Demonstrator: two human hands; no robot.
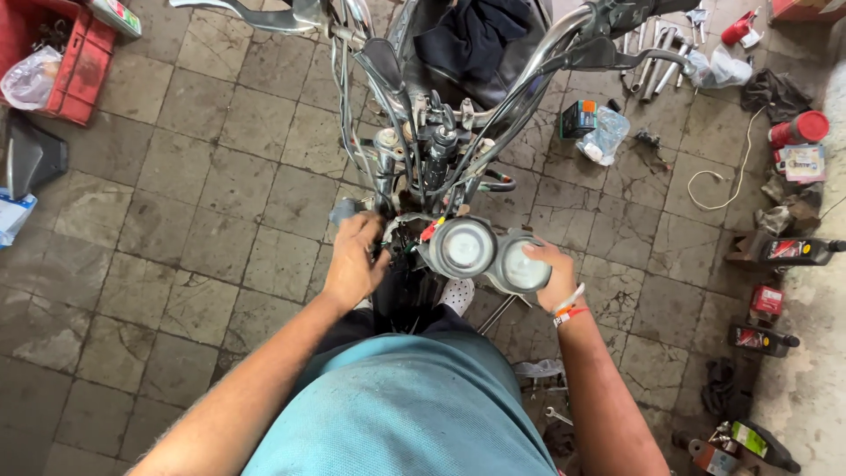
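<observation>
We are looking down over our teal shirt (414, 405) at the front of a motorcycle (458, 115) standing on a grey tiled floor (194, 203). Our right hand (551, 273) is wrapping around the right-hand dial of the twin round instrument cluster (489, 251), its fingers curled over the far rim and closed on the housing, holding it up. A white and orange band (568, 306) is circling that wrist. Our left hand (354, 256) is reaching in just left of the cluster, fingers bent and pressed into the tangle of wires (412, 236) behind the dials; we cannot tell whether they are pinching anything, since the fingertips are hiding among the cables. A small red connector (429, 231) is showing just beyond those fingertips, between them and the left dial.

Past both sets of fingers, the handlebars (546, 53) are spreading out to either side, with a dark cloth (471, 35) lying on the tank beyond. Well to the right of our right fingers, dark oil bottles (789, 251) are lying along the floor's edge, and a clear plastic bag (606, 137) is sitting beside a small box. A spanner (557, 414) is lying below our right forearm. Far left of our left fingers, a red crate (75, 62) is sitting by the wall.
</observation>
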